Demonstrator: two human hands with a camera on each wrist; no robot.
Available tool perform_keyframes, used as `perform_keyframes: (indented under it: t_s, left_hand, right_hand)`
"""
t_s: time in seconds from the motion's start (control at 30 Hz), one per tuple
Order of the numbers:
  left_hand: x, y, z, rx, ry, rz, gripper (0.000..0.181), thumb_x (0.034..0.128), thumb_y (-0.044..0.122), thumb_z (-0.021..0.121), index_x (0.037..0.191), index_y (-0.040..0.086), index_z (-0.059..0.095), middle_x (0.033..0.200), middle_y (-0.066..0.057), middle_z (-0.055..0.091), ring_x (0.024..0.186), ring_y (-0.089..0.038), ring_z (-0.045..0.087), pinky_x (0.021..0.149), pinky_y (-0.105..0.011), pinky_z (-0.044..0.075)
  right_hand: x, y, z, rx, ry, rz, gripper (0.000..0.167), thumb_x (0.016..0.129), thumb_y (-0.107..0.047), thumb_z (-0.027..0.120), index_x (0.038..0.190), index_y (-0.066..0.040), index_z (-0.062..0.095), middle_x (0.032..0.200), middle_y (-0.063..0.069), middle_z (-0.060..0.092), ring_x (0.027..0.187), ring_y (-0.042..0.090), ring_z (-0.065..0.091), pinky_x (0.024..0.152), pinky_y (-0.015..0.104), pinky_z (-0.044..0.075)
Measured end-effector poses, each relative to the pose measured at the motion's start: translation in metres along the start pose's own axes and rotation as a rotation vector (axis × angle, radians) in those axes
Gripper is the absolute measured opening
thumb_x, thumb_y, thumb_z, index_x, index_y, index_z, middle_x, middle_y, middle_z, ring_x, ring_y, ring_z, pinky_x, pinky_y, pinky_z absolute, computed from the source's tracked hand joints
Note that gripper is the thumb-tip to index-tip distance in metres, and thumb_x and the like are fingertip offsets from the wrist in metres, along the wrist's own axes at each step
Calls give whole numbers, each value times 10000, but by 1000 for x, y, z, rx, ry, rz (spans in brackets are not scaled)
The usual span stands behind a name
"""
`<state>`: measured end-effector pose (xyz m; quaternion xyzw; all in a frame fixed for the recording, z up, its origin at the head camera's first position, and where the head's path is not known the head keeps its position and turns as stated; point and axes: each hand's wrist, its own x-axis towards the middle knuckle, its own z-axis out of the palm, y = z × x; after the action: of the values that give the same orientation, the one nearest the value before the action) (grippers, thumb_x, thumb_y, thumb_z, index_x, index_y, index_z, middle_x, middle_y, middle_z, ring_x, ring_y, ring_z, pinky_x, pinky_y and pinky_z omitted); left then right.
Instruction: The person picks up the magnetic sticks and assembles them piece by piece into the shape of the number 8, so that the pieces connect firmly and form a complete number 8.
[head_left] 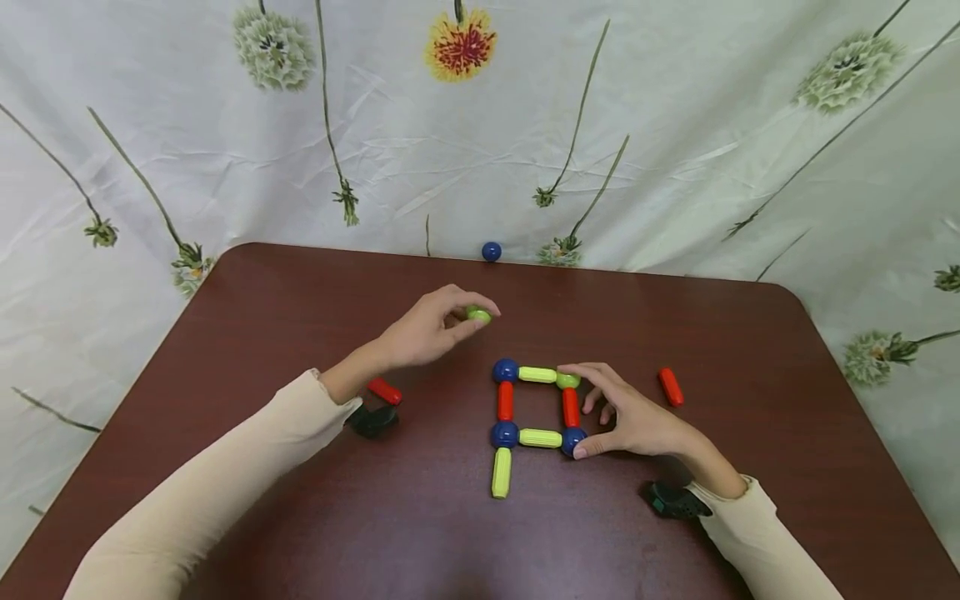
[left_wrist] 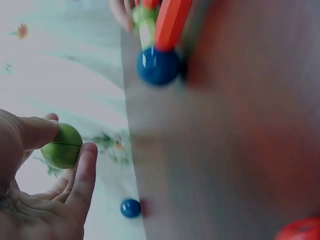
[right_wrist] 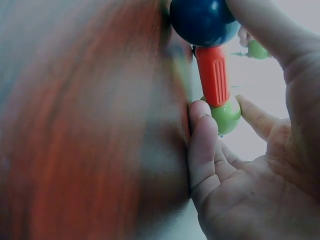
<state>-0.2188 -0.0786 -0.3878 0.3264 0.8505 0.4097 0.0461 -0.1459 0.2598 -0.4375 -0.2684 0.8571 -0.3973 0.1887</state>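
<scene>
My left hand [head_left: 429, 327] pinches a green ball [left_wrist: 62, 146] between thumb and fingers, raised above the table behind the frame. On the table lies a square frame of magnetic balls and rods: blue balls [head_left: 506, 371] at three corners, a green ball [head_left: 568, 381] at the far right one, red rods [head_left: 506, 402] on the sides, yellow-green rods [head_left: 540, 438] across. Another yellow-green rod [head_left: 501, 473] sticks out from the near left ball. My right hand [head_left: 637, 417] holds the frame's right side, thumb on the near blue ball [right_wrist: 205, 20], forefinger at the green one.
A loose red rod [head_left: 385, 391] lies by my left wrist, another red rod [head_left: 671, 387] beyond my right hand. One blue ball [head_left: 491, 252] sits at the far edge of the brown table [head_left: 337, 525]. Behind hangs a flowered white cloth [head_left: 420, 150].
</scene>
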Motion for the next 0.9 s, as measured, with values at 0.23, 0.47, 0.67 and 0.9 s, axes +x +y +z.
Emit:
perform_keyframes:
  t_s: [0.23,0.47,0.67,0.9]
  left_hand:
    - [-46,21,18,-73,-61,27,274,994,125,629,1258,171,685,1138,7,620,996,-137,571,854,-320,537]
    - [-89,28,40,-203,-124,-45,383,952,93,686,1324,146,614,1169,20,615,985,-113,625,869,-258,553]
    - [-111,28,60,-319,-181,-96,378,907,111,749,1267,126,635,1116,0,626,926,-98,641,829,-239,564]
    - [-129,34,72,-375,-221,-165,331,861,197,808,1164,168,677,1065,32,654,905,-73,643,815,-248,562]
  right_hand:
    - [-1,2,0,-9,7,4,994,739,-344,902,1546,-280,324,1408,64,357,987,183,537,762,278,501]
    - [0,0,0,-8,1,0,994,745,-351,898,1550,-269,322,1412,65,358,994,189,538,764,283,499]
    - [0,-1,0,-1,5,0,995,745,-345,899,1551,-268,320,1404,58,364,995,189,535,764,285,497]
    - [-1,0,0,1,4,-5,996,747,-347,897,1553,-272,316,1417,55,361,997,182,536,769,286,498]
